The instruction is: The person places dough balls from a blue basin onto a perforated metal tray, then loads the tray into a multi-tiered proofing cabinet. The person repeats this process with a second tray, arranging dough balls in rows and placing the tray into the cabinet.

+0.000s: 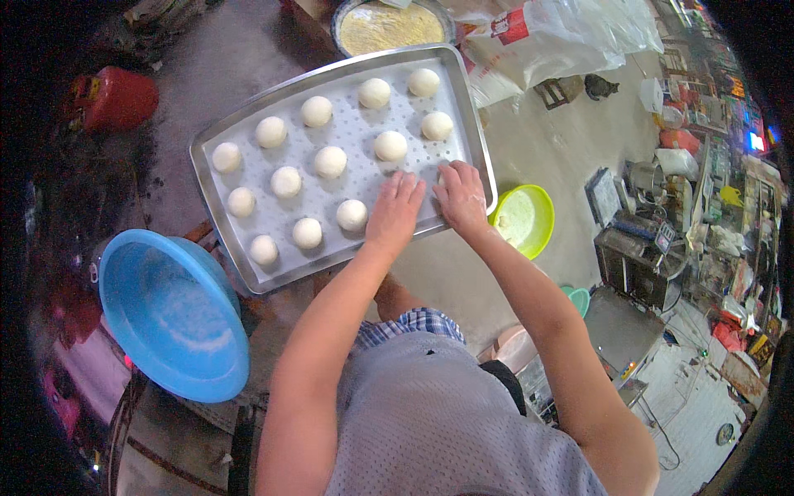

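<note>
Before me is a metal baking tray (481, 146) with a pale, perforated-looking liner (298, 146). Several round white dough balls (330, 162) lie on it in rough rows, apart from one another. My left hand (395, 208) is palm down over the near right part of the tray, close beside a dough ball (352, 215). My right hand (462, 195), dusted with white powder, is curled over the tray's near right corner. A bit of something pale shows by its fingertips. What lies beneath either palm is hidden.
A blue plastic basin (180, 310) with white powder inside stands at the left. Right of the tray is a yellow-green bowl (527, 220) holding white powder. Beyond the tray are a bowl of yellowish meal (391, 28) and a plastic sack (546, 49). A red container (121, 99) sits far left.
</note>
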Demonstrator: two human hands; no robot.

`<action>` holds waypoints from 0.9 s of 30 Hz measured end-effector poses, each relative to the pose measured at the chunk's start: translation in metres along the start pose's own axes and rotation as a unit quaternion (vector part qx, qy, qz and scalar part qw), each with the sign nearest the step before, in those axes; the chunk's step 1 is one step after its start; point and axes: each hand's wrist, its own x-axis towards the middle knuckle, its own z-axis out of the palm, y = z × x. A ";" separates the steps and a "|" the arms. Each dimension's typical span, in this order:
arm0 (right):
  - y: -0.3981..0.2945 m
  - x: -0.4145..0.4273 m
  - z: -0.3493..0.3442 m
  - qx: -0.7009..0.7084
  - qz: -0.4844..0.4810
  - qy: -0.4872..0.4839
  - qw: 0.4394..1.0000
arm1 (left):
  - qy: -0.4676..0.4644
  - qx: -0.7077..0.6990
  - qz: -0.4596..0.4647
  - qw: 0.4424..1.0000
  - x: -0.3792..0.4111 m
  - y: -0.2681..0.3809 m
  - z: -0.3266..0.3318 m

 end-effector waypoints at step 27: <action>-0.015 0.000 -0.005 0.011 0.018 -0.011 1.000 | 0.019 0.002 -0.089 0.996 -0.003 0.032 0.012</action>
